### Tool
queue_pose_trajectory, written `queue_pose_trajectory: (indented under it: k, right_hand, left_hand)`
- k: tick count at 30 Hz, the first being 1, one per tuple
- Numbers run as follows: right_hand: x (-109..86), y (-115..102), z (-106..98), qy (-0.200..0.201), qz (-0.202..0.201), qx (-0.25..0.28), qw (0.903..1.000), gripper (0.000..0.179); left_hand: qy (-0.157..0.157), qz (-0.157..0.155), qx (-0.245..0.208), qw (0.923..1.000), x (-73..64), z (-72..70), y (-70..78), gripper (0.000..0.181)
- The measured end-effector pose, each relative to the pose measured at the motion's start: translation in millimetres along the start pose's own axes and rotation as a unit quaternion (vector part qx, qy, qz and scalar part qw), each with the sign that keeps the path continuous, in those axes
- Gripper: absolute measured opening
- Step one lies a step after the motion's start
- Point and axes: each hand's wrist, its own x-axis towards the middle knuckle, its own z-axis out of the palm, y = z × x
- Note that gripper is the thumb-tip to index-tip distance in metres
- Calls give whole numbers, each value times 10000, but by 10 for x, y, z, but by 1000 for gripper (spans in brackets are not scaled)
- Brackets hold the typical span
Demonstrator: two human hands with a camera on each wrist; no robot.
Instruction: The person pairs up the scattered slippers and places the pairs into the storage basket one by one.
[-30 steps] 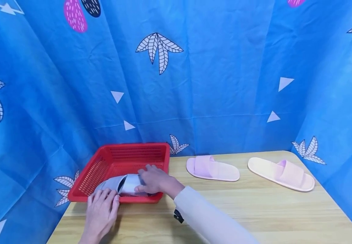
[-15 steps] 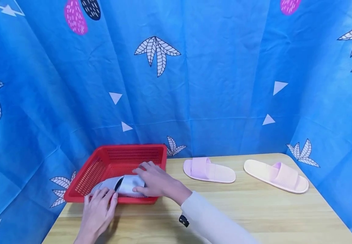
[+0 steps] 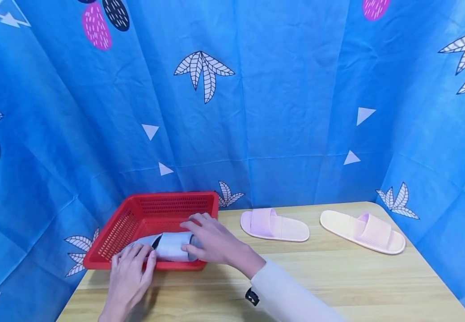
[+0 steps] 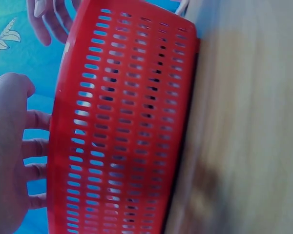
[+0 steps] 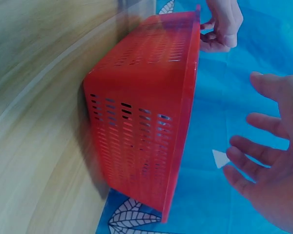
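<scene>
A red plastic basket (image 3: 176, 197) stands on the left of the table, with a pale grey slipper (image 3: 172, 247) lying along its near side. My left hand (image 3: 129, 277) rests at the near rim, its fingertips reaching over it onto the end of the slipper. In the left wrist view, those fingers (image 4: 35, 146) extend across the rim; their tips are hidden behind the basket wall. Above the basket's right side is my right hand (image 3: 212, 241), fingers spread and relaxed beside the slipper's right end. The right wrist view shows this hand (image 5: 268, 161) apart from the rim, holding nothing.
To the right of the basket, a lilac slipper (image 3: 274, 225) lies on the wooden table (image 3: 337, 281). Farther right lies a cream and pink slipper (image 3: 363, 232). A blue patterned curtain (image 3: 289, 89) hangs behind and along both sides.
My right hand has drawn back to the right, off the grey slipper, and its fingers have loosened. The left hand stays at the rim. The view has shifted slightly.
</scene>
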Motion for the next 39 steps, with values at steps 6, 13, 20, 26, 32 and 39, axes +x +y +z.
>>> queue_pose_trajectory:
  k: [6, 13, 20, 26, 32, 39]
  right_hand:
    - [-108, 48, -29, 299, -44, 144, 9994, 55]
    - [-243, 113, -82, 534, 185, 390, 9976, 56]
    - [-346, 169, -115, 861, 248, 439, 9950, 53]
    - [-428, 210, -139, 1162, 131, 458, 9921, 54]
    - [-545, 241, -164, 1279, 250, 625, 9895, 53]
    - [-650, 293, -197, 1663, 140, 499, 9847, 55]
  left_hand:
    - [248, 162, -227, 9993, 51, 4, 55, 19]
    - [357, 237, -429, 9982, 115, -5, 122, 15]
    - [378, 191, -554, 9976, 217, -24, 250, 21]
    - [390, 160, -775, 9961, 300, -42, 367, 20]
    - [320, 102, -931, 9951, 340, -30, 451, 30]
    - [514, 358, -1106, 9919, 409, -48, 573, 38]
